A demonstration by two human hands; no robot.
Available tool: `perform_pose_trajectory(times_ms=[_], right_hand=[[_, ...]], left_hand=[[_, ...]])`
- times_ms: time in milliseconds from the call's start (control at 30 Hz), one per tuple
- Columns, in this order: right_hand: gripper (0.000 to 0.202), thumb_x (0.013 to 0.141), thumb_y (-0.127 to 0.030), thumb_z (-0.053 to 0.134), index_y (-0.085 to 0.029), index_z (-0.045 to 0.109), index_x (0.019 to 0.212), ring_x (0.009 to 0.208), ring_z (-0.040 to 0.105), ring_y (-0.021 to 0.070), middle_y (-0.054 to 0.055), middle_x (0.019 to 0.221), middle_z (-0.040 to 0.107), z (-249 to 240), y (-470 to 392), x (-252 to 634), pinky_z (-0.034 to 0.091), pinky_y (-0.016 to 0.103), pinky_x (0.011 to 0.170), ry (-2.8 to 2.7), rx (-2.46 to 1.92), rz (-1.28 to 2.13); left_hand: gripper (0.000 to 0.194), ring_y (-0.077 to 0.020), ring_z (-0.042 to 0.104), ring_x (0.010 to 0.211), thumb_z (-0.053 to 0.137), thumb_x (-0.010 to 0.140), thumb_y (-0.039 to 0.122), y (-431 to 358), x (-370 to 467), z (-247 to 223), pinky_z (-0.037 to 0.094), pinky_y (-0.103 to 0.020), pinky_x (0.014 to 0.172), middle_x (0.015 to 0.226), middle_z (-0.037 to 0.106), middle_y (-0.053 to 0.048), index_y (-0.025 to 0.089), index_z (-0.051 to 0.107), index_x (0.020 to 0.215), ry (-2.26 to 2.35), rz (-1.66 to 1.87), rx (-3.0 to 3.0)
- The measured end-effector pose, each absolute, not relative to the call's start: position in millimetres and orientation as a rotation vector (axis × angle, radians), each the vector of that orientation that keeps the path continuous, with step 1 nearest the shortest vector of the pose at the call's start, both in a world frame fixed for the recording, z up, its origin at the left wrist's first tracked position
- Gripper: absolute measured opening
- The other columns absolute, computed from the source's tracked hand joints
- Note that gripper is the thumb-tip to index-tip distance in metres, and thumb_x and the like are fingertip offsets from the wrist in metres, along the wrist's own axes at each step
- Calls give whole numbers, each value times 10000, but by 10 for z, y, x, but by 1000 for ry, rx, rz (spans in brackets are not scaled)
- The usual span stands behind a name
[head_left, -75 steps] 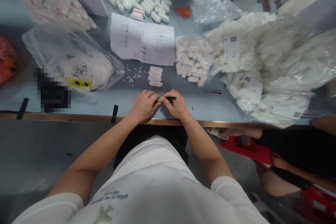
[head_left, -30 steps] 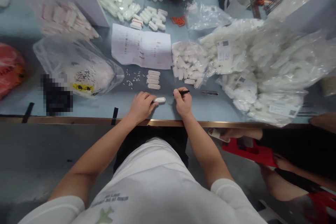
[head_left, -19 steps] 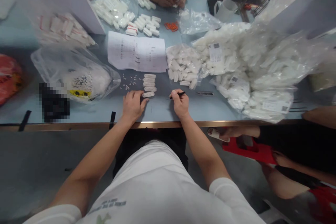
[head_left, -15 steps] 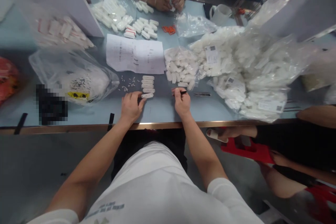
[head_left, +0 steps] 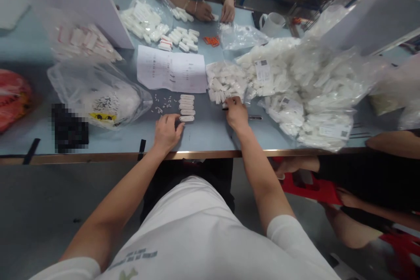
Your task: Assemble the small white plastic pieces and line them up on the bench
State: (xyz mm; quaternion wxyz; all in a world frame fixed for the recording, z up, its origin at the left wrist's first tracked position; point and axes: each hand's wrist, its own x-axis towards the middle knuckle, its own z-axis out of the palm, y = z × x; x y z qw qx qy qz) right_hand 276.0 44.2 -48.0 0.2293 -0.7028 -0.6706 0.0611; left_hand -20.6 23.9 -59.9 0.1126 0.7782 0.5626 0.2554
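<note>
The right hand (head_left: 238,114), with its black pen (head_left: 225,109), is now up at the clear bag (head_left: 226,78), and the white piece (head_left: 187,118) the left hand (head_left: 166,133) held away now lies at the row's (head_left: 187,104) near end.

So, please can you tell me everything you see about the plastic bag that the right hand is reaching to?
The bag looks like thin, clear, crinkled plastic. It lies full of small white oblong pieces, jumbled together. It is between the printed sheet and bigger filled bags. At its near side are the fingers of the right hand, which also holds a thin black tool. I cannot tell how its mouth is.
</note>
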Motion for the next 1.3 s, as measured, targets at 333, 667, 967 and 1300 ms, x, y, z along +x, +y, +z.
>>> perform_pose_trajectory(times_ms=[333,667,967,1300], right_hand=[[273,956,-392,542,-254,571,1190,760,599,151,39,967,639,-294,-19,2283,500,300,664,-1315,-1316,745],[327,841,-452,732,-264,563,1048,717,636,140,16,981,679,-305,-331,1902,506,286,613,-1046,-971,1316],[239,958,-357,564,-191,672,1091,923,600,209,94,1004,658,-408,-290,2010,482,350,846,-1861,-1469,679],[374,991,-395,502,-161,649,1244,960,579,255,148,1054,649,-551,-258,2057,478,382,853,-2224,-1640,296]], left_hand=[[255,-247,593,985,509,940,360,212,-209,-507,454,-416,941,1047,672,-111,186,603,1101,1616,949,2186],[457,-177,623,830,646,881,479,-12,-98,-240,514,-292,733,1016,690,-66,196,597,1235,1224,782,2232],[279,-217,626,935,585,936,418,52,-120,-359,464,-355,861,1021,724,-74,226,709,1098,1283,675,2342],[303,-247,614,980,575,936,420,116,-226,-435,464,-374,869,1040,706,-105,214,724,1102,1403,563,2427]])
